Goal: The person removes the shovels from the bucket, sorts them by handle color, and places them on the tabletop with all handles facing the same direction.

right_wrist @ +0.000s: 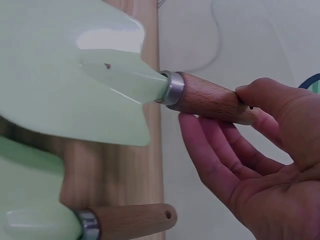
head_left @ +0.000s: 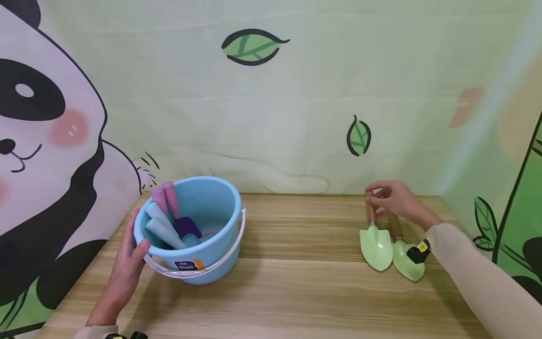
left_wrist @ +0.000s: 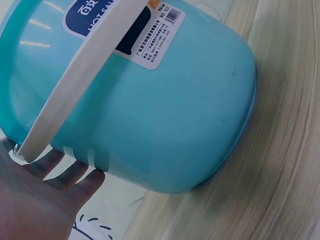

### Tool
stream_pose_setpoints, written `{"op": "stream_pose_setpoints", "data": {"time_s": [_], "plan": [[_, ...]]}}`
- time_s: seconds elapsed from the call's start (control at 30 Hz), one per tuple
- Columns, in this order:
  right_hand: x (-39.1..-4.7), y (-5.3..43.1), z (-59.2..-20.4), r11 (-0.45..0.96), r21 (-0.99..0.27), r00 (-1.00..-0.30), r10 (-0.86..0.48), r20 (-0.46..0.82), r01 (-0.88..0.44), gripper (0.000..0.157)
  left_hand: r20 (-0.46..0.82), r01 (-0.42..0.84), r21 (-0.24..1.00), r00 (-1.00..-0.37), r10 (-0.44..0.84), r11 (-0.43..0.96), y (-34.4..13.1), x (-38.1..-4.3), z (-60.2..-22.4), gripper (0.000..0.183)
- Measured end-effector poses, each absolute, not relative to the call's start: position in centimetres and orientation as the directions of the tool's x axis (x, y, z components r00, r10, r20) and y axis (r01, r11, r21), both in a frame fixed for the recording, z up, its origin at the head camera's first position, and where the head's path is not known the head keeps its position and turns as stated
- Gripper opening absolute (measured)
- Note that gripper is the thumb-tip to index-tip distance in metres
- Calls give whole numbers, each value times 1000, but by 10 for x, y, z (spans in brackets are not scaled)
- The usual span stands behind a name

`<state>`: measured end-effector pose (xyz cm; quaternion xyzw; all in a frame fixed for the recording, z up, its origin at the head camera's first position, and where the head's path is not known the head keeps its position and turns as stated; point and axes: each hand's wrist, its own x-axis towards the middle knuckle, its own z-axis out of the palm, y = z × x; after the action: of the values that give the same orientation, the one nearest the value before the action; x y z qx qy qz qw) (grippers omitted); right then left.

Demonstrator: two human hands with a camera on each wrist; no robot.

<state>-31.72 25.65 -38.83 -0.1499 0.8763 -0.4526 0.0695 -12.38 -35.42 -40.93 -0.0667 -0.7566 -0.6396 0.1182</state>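
Note:
A light blue bucket [head_left: 199, 273] with a white carrying handle [head_left: 233, 245] stands at the left of the table. My left hand [head_left: 124, 268] rests against its outer left side, just below the rim, with fingers spread along the wall [left_wrist: 50, 200]. Two pink handles [head_left: 166, 200] and two pale blue handles [head_left: 163, 228] stick up inside, beside a dark purple blade [head_left: 187, 228]. On the right, my right hand [head_left: 394, 200] pinches the wooden handle of a pale green hand trowel [head_left: 376, 249]. A second trowel [right_wrist: 135, 220] lies just beside it.
The wooden table [head_left: 296, 282] meets a pale green printed backdrop [head_left: 296, 108] at its rear edge. A printed panda [head_left: 51, 141] covers the backdrop on the left, behind the bucket.

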Motion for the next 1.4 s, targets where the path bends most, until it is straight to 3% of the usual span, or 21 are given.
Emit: {"op": "stream_pose_setpoints", "data": {"time_s": [0.7,1.4], "plan": [[-318,252,-413,605,-792,-936,-319,-152,-78,41,246,233,956,-968,-53,178,-355,-123,-407,65],[-321,251,-422,640,-763,-919,-346,-187,-86,37,258,247,955,-965,-48,162,-354,-123,-408,65]]}}
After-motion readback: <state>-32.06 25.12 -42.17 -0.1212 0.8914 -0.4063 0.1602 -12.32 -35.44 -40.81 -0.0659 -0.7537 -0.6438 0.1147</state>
